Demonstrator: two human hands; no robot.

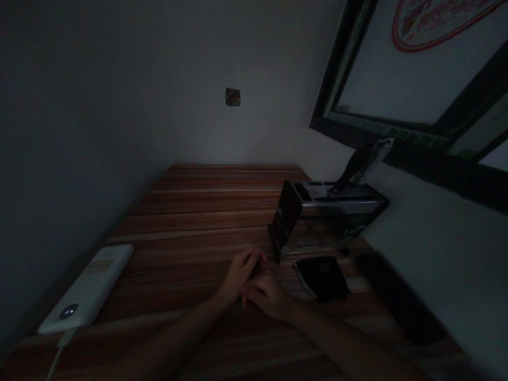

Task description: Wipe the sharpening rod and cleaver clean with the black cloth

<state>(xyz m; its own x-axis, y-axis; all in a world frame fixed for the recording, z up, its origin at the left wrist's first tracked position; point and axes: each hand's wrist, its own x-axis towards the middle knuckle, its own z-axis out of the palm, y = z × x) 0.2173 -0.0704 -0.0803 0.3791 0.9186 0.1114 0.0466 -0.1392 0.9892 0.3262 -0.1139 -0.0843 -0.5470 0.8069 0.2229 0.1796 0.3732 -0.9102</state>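
In the dim head view, my left hand and my right hand rest together on the wood-grain table. The curled fingers of both hands touch and overlap. No object shows in either hand, though the space between the palms is hidden. Just right of my right hand lies a small black cloth pouch with a pale edge. Behind the pouch stands a dark box-like holder with slots on top and a see-through front. A dark, wrapped item sticks up out of it at a slant.
At the left lies a white rectangular device with a round dark button and a pale cable. A long black object lies along the right wall. Walls bound the table, and a dark-framed window is at upper right.
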